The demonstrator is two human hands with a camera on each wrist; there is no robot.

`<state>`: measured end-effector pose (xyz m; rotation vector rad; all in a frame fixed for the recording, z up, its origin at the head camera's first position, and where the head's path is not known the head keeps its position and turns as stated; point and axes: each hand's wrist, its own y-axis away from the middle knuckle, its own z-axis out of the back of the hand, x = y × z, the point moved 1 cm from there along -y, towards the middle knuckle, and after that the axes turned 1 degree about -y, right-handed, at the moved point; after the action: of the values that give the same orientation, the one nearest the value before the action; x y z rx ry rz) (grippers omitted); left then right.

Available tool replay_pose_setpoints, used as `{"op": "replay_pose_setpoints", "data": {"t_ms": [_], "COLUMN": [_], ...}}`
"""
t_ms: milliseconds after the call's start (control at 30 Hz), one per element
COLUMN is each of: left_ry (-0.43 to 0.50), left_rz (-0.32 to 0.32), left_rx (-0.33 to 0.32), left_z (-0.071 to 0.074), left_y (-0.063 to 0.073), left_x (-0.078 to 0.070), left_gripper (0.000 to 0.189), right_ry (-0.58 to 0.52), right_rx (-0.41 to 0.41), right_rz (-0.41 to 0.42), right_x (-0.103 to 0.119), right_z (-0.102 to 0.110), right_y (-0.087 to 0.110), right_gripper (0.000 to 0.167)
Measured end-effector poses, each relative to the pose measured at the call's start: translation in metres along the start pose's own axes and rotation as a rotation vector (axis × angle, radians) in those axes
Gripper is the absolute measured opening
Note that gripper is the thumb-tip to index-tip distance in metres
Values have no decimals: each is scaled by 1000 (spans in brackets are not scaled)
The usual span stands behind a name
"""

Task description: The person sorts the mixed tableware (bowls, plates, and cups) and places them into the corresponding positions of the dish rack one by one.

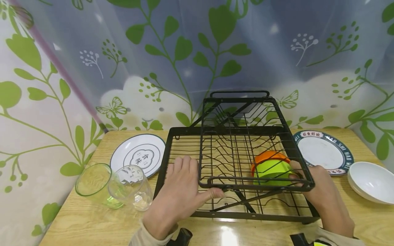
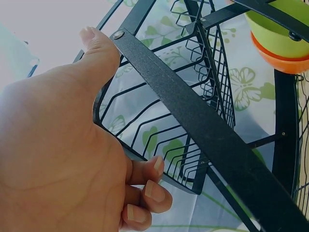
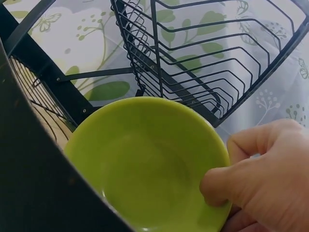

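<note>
A black two-tier dish rack [image 1: 243,216] stands on the table. My left hand [image 1: 178,194] rests against the front left corner of its upper tier, thumb along the front and fingers at the left side. In the left wrist view that hand [image 2: 63,140] shows loosely bent fingers beside the wire. My right hand [image 1: 323,191] reaches in from the right, below the upper tier. It pinches the rim of a lime green bowl [image 3: 145,159], thumb inside. Behind the green bowl, an orange bowl [image 1: 267,155] sits tilted on the lower tier.
To the left stand a green-tinted glass [image 1: 93,181] and a clear glass [image 1: 129,186], before a white plate [image 1: 123,150]. On the right lie a patterned-rim plate [image 1: 321,153] and a white bowl [image 1: 373,182]. A printed cloth [image 1: 184,68] hangs behind.
</note>
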<state>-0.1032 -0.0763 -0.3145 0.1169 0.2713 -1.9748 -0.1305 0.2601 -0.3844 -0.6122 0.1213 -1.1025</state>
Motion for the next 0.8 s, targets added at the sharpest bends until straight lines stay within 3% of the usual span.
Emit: {"op": "replay_pose_setpoints", "data": {"t_ms": [367, 467, 567, 633, 700, 800], "left_ry": [9, 13, 23, 23, 26, 18], "left_rz": [-9, -12, -13, -13, -11, -7], "left_rx": [-16, -23, -22, -21, -19, -17], "left_z": [0, 1, 1, 1, 1, 2], "left_y": [1, 1, 0, -1, -1, -1], "left_x": [0, 0, 0, 0, 0, -1], "left_gripper": [86, 88, 87, 85, 82, 79], "right_ry": [-35, -113, -260, -336, -375, -438], "right_rx": [185, 224, 306, 269, 180, -64], "right_rz": [-209, -246, -350, -414, -521, -815], "right_x": [-6, -12, -18, -25, -35, -57], "right_z": [8, 14, 24, 30, 36, 38], "right_y": [1, 3, 10, 17, 26, 41], "right_gripper": [16, 22, 33, 33, 30, 14]}}
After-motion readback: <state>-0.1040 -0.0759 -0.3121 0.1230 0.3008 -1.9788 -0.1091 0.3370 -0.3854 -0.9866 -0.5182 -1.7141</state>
